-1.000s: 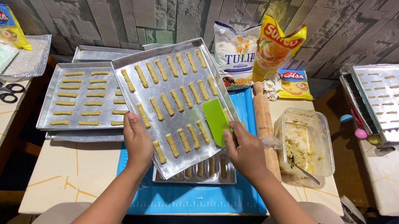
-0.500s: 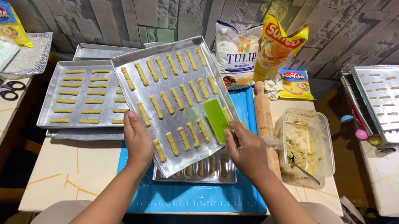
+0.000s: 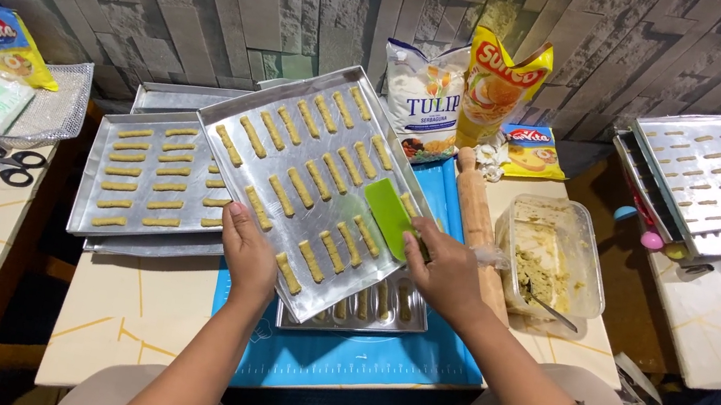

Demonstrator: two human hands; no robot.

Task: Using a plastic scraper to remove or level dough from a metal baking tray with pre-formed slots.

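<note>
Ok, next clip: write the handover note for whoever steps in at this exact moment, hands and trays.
Left hand grips the near-left edge of the tilted metal tray of dough sticks.
Right hand holds the tray's right edge plus a green scraper.
The tray is raised over a mould tray on the blue mat; another filled tray sits left.
Done: tray filled in rows.
Left: probably setting it down; dough remains in the tub.

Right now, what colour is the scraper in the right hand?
Bright green scraper, seen in the head view.
</note>
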